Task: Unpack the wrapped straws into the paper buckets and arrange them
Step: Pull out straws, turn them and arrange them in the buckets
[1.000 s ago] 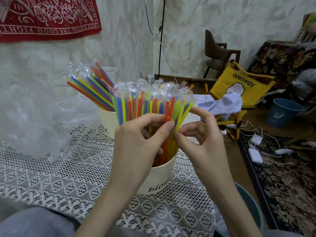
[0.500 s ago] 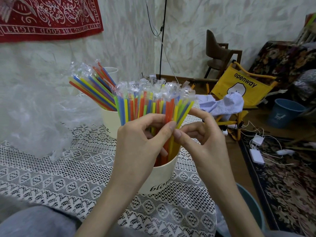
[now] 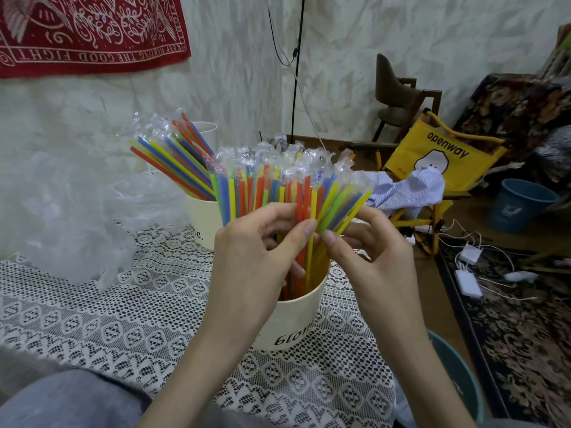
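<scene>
Both hands — left hand (image 3: 256, 251) and right hand (image 3: 367, 251) — pinch wrapped straws (image 3: 287, 186) standing in the near bucket (image 3: 290, 322), apparently fanning them — a hard sideways pull could tip it.

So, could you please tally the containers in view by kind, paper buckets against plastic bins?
Paper buckets: 3 (near, middle, far)
Blue plastic bins: 2 (floor, beside the table)
Total: 5
</scene>
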